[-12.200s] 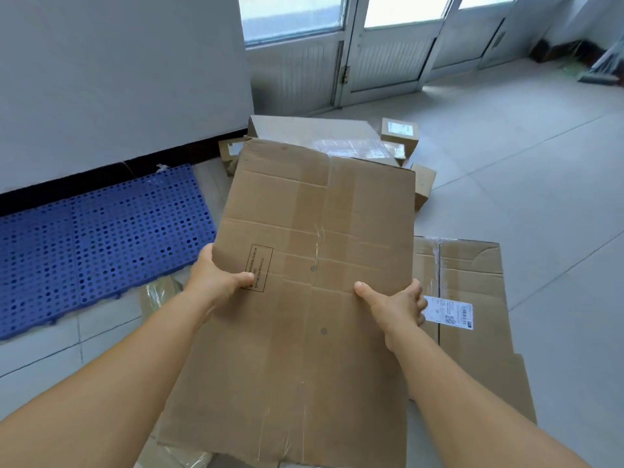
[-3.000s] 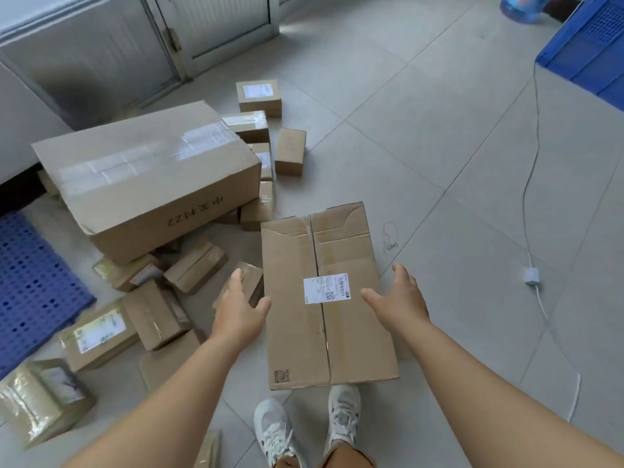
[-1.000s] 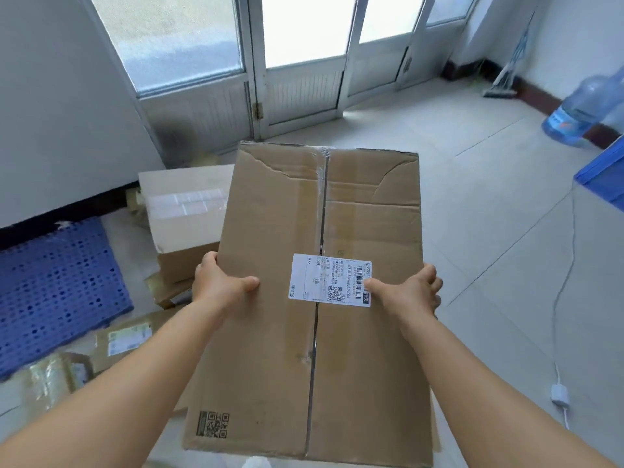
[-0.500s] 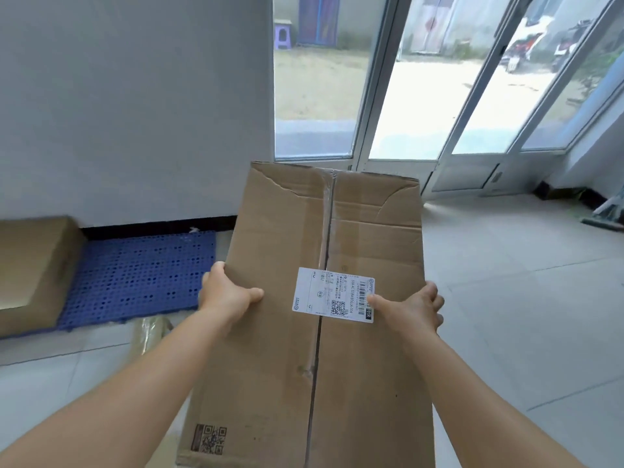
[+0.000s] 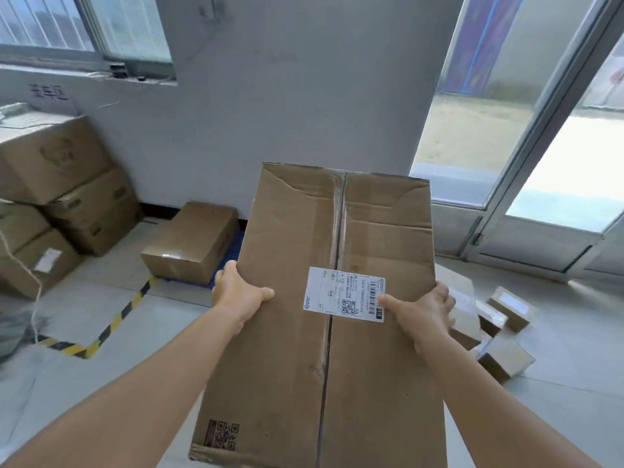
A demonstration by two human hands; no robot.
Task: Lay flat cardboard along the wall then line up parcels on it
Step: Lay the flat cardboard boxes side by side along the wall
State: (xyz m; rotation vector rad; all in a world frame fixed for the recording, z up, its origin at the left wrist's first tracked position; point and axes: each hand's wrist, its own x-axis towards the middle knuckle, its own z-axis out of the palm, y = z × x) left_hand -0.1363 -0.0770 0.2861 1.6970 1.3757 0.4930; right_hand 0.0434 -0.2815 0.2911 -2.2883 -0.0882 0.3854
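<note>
- Flat cardboard [image 5: 324, 332], frame centre, held in the air by its side edges: left hand [image 5: 238, 293] and right hand [image 5: 422, 310] gripping.
- Bare floor [image 5: 84, 383] at lower left; small parcels [image 5: 499, 319] at right edge.

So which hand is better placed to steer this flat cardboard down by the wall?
Probably the left hand: it grips the flattened cardboard on the edge facing the wall and the box. The right hand grips the door-side edge.

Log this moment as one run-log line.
step: carrying flattened cardboard | left hand: grips left edge | right hand: grips right edge | cardboard: off floor, not laid | small parcels: on floor, right
</note>
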